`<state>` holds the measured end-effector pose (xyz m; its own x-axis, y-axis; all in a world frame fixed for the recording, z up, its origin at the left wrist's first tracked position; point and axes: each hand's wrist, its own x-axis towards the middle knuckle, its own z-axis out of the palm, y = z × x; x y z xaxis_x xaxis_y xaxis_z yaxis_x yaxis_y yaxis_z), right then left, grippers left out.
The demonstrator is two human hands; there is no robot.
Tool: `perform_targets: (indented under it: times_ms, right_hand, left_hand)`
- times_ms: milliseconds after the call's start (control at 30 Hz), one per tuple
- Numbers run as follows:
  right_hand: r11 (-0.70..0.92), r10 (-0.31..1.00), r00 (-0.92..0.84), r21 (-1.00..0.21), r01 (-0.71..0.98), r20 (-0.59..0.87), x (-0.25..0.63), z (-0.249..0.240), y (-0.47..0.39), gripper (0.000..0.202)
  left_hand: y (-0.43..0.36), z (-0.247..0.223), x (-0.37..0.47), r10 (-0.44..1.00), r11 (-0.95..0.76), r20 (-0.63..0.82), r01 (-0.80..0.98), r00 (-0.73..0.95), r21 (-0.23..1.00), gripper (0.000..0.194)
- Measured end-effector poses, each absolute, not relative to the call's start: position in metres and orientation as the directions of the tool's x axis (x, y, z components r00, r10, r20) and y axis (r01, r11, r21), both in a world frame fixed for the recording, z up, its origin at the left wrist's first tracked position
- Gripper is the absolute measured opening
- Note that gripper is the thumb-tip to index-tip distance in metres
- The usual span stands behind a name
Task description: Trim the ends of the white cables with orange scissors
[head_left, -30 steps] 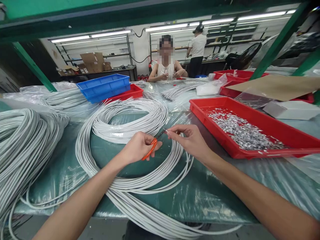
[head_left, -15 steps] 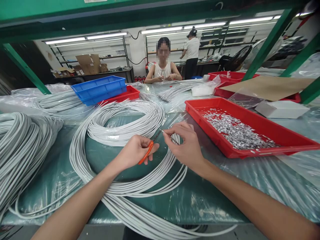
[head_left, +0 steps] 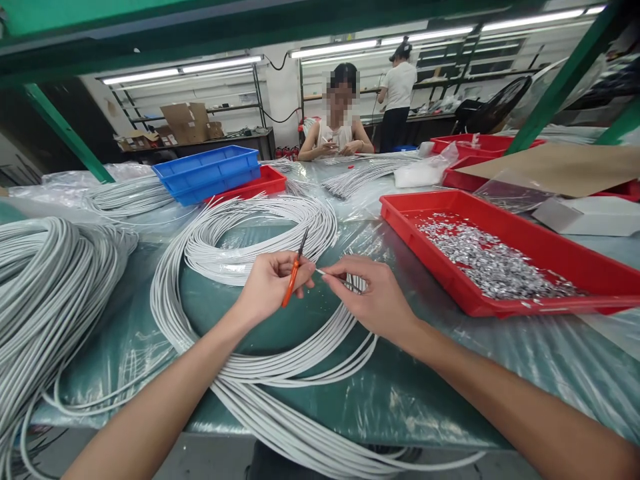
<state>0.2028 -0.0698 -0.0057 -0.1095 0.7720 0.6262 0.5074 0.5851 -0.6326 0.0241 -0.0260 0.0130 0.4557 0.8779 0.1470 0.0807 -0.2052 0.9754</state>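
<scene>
My left hand (head_left: 274,283) is closed around a pair of orange-handled scissors (head_left: 293,279), whose dark blades point up and away. Its thumb and finger are at the tip of a thin white cable (head_left: 321,271). My right hand (head_left: 374,293) pinches that cable just behind its end; a dark thin piece under the fingers is too small to make out. Beneath both hands lies a large coil of white cables (head_left: 173,300), its loose ends running toward the front edge. A second coil (head_left: 225,257) rests behind it.
To the right stands a red tray (head_left: 425,247) of small shiny metal pieces (head_left: 480,257). A thick cable bundle (head_left: 50,293) lies at left. Blue trays (head_left: 210,173) are stacked at the back left. A person (head_left: 337,137) sits across the table; another stands farther back.
The scissors have swung upright, away from the cable end, and my left thumb and finger have come to the cable tip. My right hand keeps its pinch. The view has shifted slightly.
</scene>
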Motion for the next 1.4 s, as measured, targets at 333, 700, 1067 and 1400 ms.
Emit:
perform_targets:
  times_ms: [333,700,1067,1400]
  right_hand:
    - [0.602,0.762,-0.073,-0.662,0.447,0.644,0.203,-0.008,-0.071,0.011]
    - [0.682,0.719,-0.298,-0.557,0.474,0.628,0.212,-0.009,-0.063,0.014]
    - [0.806,0.578,-0.528,-0.334,0.489,0.622,0.224,-0.008,-0.057,0.019]
    - [0.741,0.659,-0.487,-0.384,0.55,0.574,0.222,-0.011,-0.058,0.015]
  left_hand:
    - [-0.025,0.017,0.021,0.812,-0.192,0.135,0.042,0.567,0.98,0.016]
    - [-0.021,0.021,0.013,0.755,-0.187,-0.021,0.246,0.656,0.951,0.011]
    - [-0.021,0.02,0.013,0.69,-0.212,-0.091,0.321,0.718,0.923,0.01]
    - [-0.02,0.014,0.01,0.675,-0.294,-0.039,0.317,0.736,0.902,0.008]
